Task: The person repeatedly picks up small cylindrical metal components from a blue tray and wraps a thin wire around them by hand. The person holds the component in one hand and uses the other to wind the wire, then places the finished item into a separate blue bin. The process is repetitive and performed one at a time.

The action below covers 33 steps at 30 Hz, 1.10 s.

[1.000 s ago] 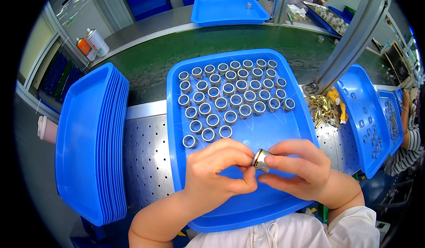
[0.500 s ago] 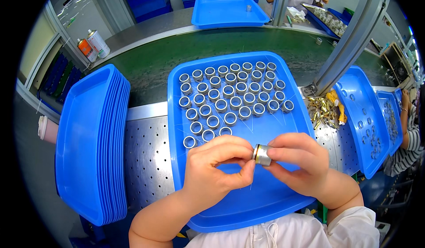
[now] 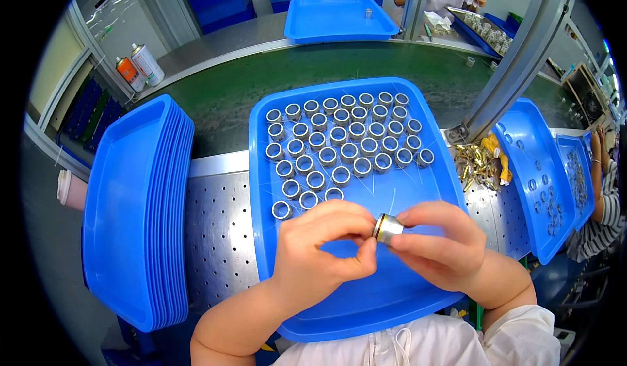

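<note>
A short silver metal cylinder (image 3: 390, 229) with a dark and yellowish band at its left end is held level between my hands, above the near part of a blue tray (image 3: 366, 300). My left hand (image 3: 326, 242) pinches the banded end between thumb and fingertips. From the other side, my right hand (image 3: 444, 245) grips the plain end with its thumb and fingers. A thin pale wire sticks up beside the cylinder. Similar metal cylinders (image 3: 338, 135) stand in rows across the tray's far part, with fine wires between them.
Stacked blue trays (image 3: 140, 216) stand at the left. A green conveyor belt (image 3: 222, 117) runs behind, with another blue tray (image 3: 339, 19) beyond. A metal post (image 3: 516, 59), small brass-coloured parts (image 3: 477, 166) and a tray of rings (image 3: 539, 189) are at the right. Other people work nearby.
The cylinder has turned slightly and my right fingers have shifted round it. Its thin wire now shows above instead of hanging below. My left hand has barely moved.
</note>
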Tool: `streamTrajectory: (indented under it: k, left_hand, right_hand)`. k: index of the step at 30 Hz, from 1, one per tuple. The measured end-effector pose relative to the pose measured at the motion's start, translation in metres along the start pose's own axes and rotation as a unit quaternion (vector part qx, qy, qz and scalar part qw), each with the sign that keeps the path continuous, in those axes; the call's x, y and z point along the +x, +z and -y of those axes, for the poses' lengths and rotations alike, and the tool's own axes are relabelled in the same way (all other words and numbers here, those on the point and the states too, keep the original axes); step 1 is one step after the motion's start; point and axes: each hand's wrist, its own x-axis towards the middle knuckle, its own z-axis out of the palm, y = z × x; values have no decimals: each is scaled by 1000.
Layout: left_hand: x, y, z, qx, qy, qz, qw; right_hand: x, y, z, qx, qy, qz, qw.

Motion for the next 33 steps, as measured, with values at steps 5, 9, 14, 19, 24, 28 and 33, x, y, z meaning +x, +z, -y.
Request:
streamTrajectory:
  k: [5, 9, 14, 19, 24, 28, 33]
  left_hand:
    - [0, -3, -1, -52, -54, 26, 997]
    - [-2, -2, 0, -43, -29, 22, 998]
    - [-1, 0, 1, 5, 10, 16, 1000]
    - [1, 2, 3, 67, 60, 8, 996]
    - [-2, -2, 8, -18, 8, 8, 1000]
    - [-8, -3, 6, -90, -53, 18, 994]
    - [-5, 3, 21, -168, -25, 31, 985]
  right_hand:
    - [2, -1, -2, -11, -37, 4, 999]
    - [2, 2, 6, 21, 63, -22, 998]
    - [2, 2, 7, 0, 59, -27, 998]
    - [-1, 4, 3, -9, 38, -38, 999]
    - [2, 6, 5, -47, 21, -5, 999]
    - [1, 3, 8, -71, -13, 30, 997]
    - [-13, 13, 11, -59, 104, -24, 993]
